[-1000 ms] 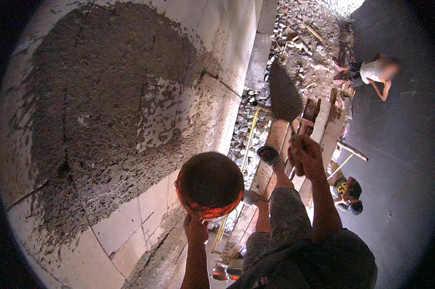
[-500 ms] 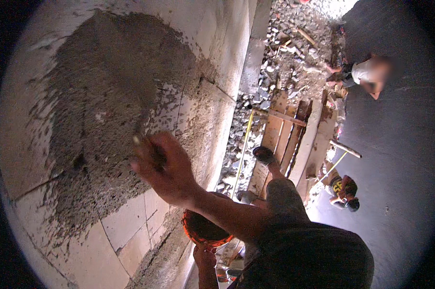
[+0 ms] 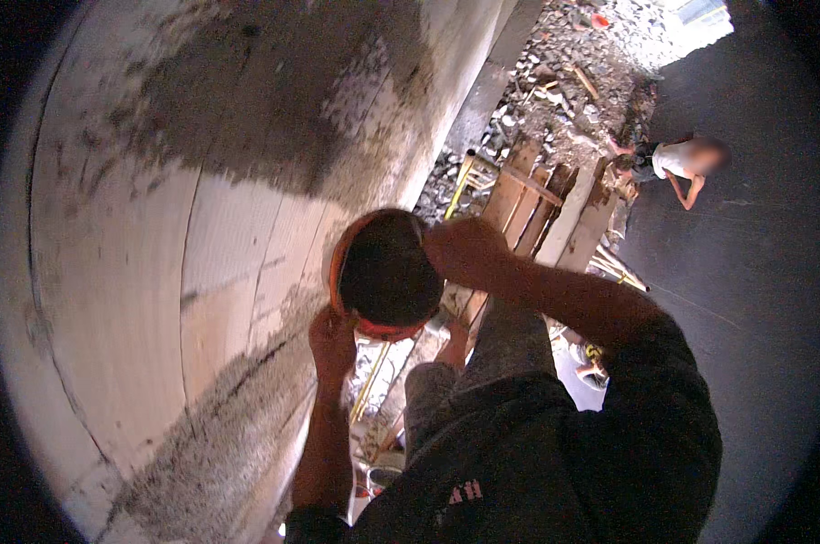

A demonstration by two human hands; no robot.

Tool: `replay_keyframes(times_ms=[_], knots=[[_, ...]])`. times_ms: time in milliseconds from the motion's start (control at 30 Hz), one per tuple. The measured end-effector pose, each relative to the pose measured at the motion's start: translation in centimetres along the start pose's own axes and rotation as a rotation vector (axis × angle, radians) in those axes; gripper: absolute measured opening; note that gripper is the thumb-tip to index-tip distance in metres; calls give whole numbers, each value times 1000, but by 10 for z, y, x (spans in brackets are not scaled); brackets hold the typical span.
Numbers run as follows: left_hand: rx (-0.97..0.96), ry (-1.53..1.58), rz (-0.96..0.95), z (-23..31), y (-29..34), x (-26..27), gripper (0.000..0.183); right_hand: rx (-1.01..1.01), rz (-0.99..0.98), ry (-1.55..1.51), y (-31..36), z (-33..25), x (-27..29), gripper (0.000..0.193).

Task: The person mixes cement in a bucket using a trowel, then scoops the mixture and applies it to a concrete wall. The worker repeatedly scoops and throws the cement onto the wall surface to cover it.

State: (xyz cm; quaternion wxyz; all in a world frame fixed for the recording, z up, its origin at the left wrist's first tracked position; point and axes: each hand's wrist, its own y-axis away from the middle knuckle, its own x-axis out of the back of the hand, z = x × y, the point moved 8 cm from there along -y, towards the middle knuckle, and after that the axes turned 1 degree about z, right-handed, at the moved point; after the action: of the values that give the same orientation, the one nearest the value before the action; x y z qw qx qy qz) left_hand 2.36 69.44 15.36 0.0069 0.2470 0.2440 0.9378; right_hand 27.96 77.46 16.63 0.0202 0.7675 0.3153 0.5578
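An orange-rimmed bucket (image 3: 345, 304) with a dark inside stands out in front of me, close to the block wall (image 3: 233, 236). My left hand (image 3: 333, 343) is closed on its near rim. At the opposite side, my right hand (image 3: 469, 254) is closed in a fist at the rim, around the handle of what appears to be a trowel. The tool's blade is lost in the shadow of the bucket. Grey wet mortar (image 3: 256, 100) covers the upper part of the wall, and a rougher patch (image 3: 219, 444) lies lower down.
Wooden planks (image 3: 528, 208) run below me beside rubble (image 3: 555, 100). Two people are beyond: one in a white top (image 3: 671, 160), another partly hidden behind my arm (image 3: 594, 363). A yellow pole (image 3: 460, 186) stands near the planks. A dark grey surface (image 3: 755, 263) fills the right.
My right hand has come away from the mortared wall, moving right to the bucket. The bucket and my left hand appear higher in view, and the view has shifted along the wall.
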Motion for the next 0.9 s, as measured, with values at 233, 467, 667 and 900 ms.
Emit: replay_keyframes(times_ms=[233,467,667,900], knots=[[-86,-58,25,71,-18,29,10,164,-14,114,-23,-29,32,20],[-7,-62,43,67,-26,10,16,61,-575,-649,-8,26,-83,25],[118,93,50,12,-39,-6,10,161,-141,-971,23,29,-152,37],[292,695,14,-44,-71,-96,15,-416,-65,-1399,63,78,-131,47]])
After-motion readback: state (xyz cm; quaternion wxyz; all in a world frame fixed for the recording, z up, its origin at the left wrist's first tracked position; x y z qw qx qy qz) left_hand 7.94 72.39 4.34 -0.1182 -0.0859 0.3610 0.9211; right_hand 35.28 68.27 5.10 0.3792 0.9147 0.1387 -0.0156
